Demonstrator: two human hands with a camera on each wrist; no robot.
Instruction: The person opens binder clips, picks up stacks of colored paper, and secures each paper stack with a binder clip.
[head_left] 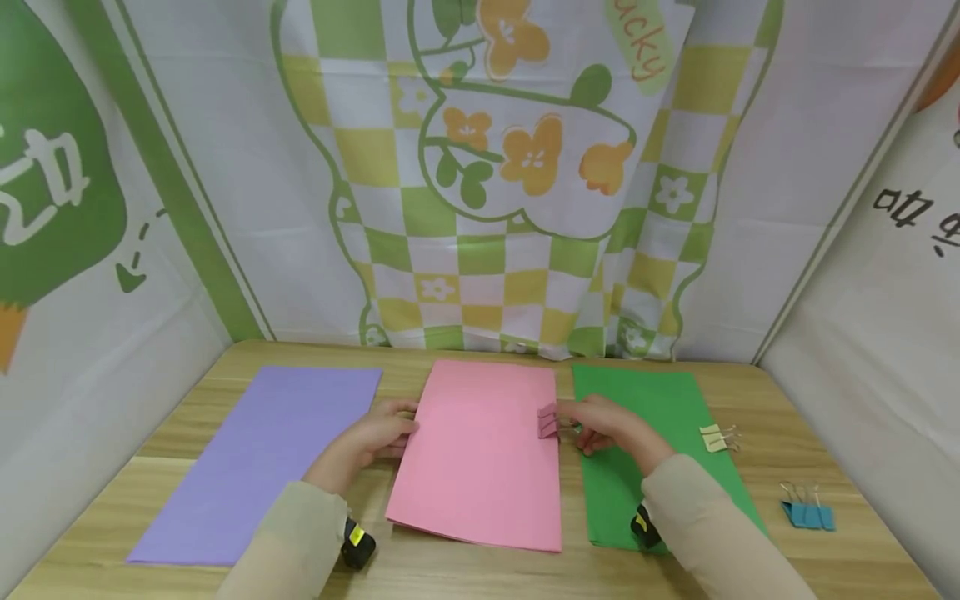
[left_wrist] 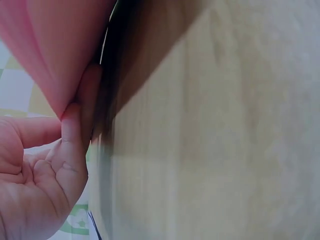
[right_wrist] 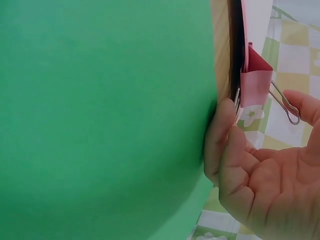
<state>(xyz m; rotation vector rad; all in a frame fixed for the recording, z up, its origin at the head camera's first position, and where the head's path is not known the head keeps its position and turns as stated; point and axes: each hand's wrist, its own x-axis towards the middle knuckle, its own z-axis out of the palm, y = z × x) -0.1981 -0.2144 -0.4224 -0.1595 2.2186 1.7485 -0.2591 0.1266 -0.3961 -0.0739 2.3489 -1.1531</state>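
A stack of pink paper sheets (head_left: 480,467) lies in the middle, its left edge a little off the table. My left hand (head_left: 378,432) pinches that edge between thumb and fingers; the left wrist view shows the pink sheets (left_wrist: 70,45) meeting the fingertips. On the right edge sits a pink binder clip (head_left: 548,422). My right hand (head_left: 606,423) holds its wire handles, with the thumb at one handle and curled fingers at the other. In the right wrist view the clip's body (right_wrist: 256,89) straddles the edge of the pink sheets.
Purple paper (head_left: 262,458) lies to the left. Green paper (head_left: 637,392) lies to the right, partly under my right arm, with a yellow binder clip (head_left: 714,438) at its right edge. A blue binder clip (head_left: 808,515) rests on the wooden table (head_left: 465,575). Printed curtains (head_left: 495,283) stand behind.
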